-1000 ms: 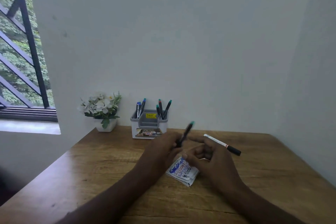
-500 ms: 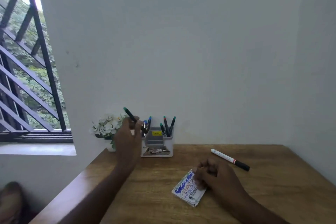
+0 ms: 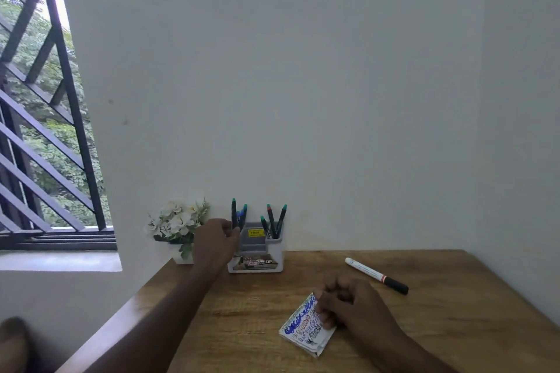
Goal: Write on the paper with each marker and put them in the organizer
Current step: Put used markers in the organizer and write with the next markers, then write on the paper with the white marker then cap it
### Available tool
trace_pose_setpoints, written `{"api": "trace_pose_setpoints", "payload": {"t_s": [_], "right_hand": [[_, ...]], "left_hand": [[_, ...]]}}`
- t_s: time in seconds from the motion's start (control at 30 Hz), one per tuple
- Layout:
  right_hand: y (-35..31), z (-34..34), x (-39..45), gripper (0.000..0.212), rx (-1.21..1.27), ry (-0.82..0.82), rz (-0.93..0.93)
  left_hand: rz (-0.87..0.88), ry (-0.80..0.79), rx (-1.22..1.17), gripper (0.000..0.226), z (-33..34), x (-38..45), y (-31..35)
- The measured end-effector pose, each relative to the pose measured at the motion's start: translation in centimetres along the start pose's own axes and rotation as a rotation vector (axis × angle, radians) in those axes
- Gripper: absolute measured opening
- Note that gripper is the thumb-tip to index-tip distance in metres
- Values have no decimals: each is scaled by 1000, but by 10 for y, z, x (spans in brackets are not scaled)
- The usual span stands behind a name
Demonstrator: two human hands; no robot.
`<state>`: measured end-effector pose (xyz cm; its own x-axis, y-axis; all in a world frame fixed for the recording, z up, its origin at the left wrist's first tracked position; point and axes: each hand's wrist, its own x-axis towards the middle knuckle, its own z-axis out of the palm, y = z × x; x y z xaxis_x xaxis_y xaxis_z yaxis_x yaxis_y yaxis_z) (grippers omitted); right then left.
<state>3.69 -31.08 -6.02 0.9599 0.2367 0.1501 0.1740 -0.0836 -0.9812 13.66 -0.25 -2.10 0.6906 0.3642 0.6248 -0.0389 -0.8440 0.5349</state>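
Upright in the grey plastic organizer (image 3: 274, 254), slim dark markers, left hand (image 3: 215, 241) pinching a green-capped marker (image 3: 234, 215) there, right hand (image 3: 348, 304) curled, empty, knuckles on scribbled paper (image 3: 303, 331) nearer than it.

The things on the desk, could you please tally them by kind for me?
Markers in the organizer: 6
Marker lying on the table: 1
Organizer: 1
Folded paper: 1
Flower pot: 1
Total: 10
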Motion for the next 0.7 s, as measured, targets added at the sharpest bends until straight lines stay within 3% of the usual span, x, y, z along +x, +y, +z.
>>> {"api": "trace_pose_setpoints", "payload": {"t_s": [0.17, 0.37, 0.5, 0.7], "right_hand": [[-2, 0, -1, 13, -22, 5, 7], [-7, 2, -6, 5, -44, 65, -12], [-7, 0, -8, 6, -167, 179, -115], [-9, -23, 3, 16, -756, 350, -425]], "left_hand": [[10, 51, -29, 50, -3, -3, -4], [132, 133, -116, 30, -26, -47, 16], [293, -181, -139, 18, -26, -97, 34], [612, -512, -228, 21, -20, -134, 57]]}}
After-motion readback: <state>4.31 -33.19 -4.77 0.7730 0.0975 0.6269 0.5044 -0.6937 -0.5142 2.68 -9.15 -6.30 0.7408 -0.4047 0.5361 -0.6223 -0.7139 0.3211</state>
